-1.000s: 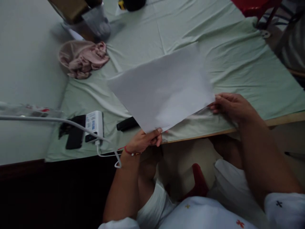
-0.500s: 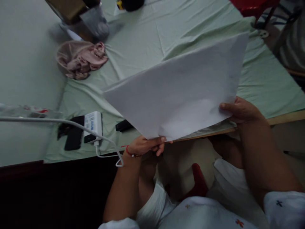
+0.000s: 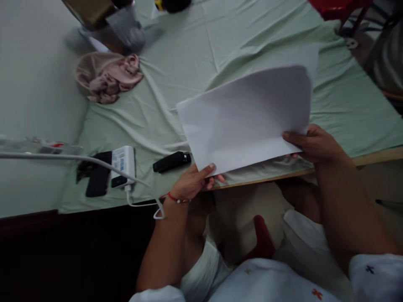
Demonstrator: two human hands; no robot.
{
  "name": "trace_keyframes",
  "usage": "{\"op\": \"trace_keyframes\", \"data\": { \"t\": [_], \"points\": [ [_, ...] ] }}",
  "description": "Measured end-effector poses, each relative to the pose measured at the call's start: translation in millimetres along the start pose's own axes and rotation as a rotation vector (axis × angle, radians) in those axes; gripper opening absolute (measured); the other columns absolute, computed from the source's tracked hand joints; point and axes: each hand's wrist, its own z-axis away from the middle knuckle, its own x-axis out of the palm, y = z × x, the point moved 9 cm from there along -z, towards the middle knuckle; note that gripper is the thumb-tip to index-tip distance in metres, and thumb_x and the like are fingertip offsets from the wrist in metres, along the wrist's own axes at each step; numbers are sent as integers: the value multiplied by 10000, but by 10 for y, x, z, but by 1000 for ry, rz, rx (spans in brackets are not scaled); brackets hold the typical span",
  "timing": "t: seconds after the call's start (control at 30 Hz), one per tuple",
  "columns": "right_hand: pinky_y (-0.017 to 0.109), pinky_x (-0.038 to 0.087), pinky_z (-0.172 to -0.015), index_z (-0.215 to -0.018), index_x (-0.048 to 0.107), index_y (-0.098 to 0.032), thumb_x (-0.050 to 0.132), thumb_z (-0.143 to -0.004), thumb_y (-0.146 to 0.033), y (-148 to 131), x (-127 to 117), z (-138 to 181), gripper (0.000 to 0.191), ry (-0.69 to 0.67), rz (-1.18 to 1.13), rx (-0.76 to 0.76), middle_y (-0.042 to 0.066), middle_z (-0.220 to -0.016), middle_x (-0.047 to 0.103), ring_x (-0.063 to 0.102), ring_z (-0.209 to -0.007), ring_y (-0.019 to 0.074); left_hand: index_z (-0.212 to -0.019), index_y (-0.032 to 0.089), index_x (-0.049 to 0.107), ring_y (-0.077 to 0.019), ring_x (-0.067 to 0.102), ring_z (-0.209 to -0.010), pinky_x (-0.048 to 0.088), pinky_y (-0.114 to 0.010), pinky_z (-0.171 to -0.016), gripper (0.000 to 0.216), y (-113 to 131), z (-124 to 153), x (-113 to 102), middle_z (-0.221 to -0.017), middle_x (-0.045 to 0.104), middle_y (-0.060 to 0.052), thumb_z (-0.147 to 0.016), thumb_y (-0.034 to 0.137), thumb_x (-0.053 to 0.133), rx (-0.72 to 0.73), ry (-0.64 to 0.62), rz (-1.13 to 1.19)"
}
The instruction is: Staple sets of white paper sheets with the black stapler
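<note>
A large white sheet of paper point(image 3: 248, 117) is held up over the near edge of a table covered in pale green cloth point(image 3: 189, 67). My left hand point(image 3: 197, 182) pinches the sheet's near left corner; a red thread band circles that wrist. My right hand point(image 3: 315, 142) grips the sheet's near right edge, thumb on top. The far right part of the sheet curls over, so a second layer shows behind its top edge. A black stapler point(image 3: 171, 161) lies on the cloth just left of my left hand.
A white power bank point(image 3: 123, 164) with a white cable and a black phone point(image 3: 99, 180) lie at the near left. Crumpled pink cloth point(image 3: 107, 75) sits at the far left beside a cardboard box point(image 3: 91, 12). A red chair point(image 3: 336, 8) stands far right.
The sheet swung up and spread wide to the right, then drew in towards the right with its far edge curling over. My left hand moved slightly right; the stapler is now uncovered.
</note>
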Motion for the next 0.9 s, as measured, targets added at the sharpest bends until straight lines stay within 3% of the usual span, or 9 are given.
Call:
{"op": "trace_keyframes", "data": {
  "t": [0.07, 0.13, 0.27, 0.4, 0.5, 0.6, 0.7, 0.9],
  "points": [
    [276, 370, -364, -581, 673, -198, 958, -760, -507, 25, -2, 7, 458, -6, 1, 22, 69, -518, 603, 508, -419, 140, -980, 139, 686, -94, 541, -478, 397, -222, -455, 642, -12, -11, -51, -793, 806, -140, -761, 697, 916, -4, 51, 20],
    [273, 369, -356, -597, 662, -202, 969, -749, -514, 55, -16, 1, 463, 25, -15, 48, 48, -520, 585, 498, -405, 134, -885, 125, 681, -72, 495, -438, 344, -210, -418, 646, -2, -20, -86, -738, 786, -139, -772, 725, 891, 7, 69, 9],
    [238, 232, -306, -580, 605, -209, 978, -735, -544, 65, 12, -54, 525, 68, 14, 46, -8, -501, 491, 382, -376, 79, -751, 135, 639, -20, 364, -380, 211, -187, -371, 642, 25, -17, -113, -612, 709, -67, -734, 708, 927, 3, 58, 39],
    [221, 164, -287, -572, 566, -225, 992, -679, -619, 31, 27, -110, 591, 99, -9, -17, -46, -496, 429, 302, -367, 52, -770, 144, 625, -12, 391, -433, 279, -153, -423, 623, 4, -6, -152, -572, 603, 28, -609, 573, 1048, -34, 126, 153],
    [210, 161, -278, -565, 575, -223, 1006, -646, -628, 29, 77, -111, 597, 90, -11, -13, -49, -486, 429, 305, -362, 47, -824, 138, 653, -21, 437, -504, 314, -149, -454, 625, -13, 1, -203, -654, 576, 53, -523, 454, 1100, -24, 207, 232],
    [193, 165, -280, -565, 547, -219, 1002, -692, -524, 1, 171, -82, 563, 68, -11, 14, -54, -475, 407, 309, -374, 44, -809, 140, 647, -15, 394, -507, 255, -150, -437, 635, -21, 4, -231, -665, 550, 62, -503, 457, 1104, -15, 226, 234],
    [158, 209, -286, -594, 539, -208, 959, -766, -363, -7, 185, -48, 479, 137, -9, 92, -51, -487, 426, 336, -394, 41, -751, 155, 606, -15, 363, -487, 244, -151, -437, 636, -5, 4, -223, -599, 516, 74, -531, 507, 1087, -3, 183, 183],
    [121, 222, -282, -674, 549, -203, 818, -894, -213, 7, 73, 20, 347, 321, -5, 222, -53, -499, 441, 339, -387, 37, -875, 141, 680, -14, 365, -430, 222, -163, -419, 500, 113, 66, -286, -649, 685, 4, -701, 507, 975, 147, 233, 57]
  ]
}}
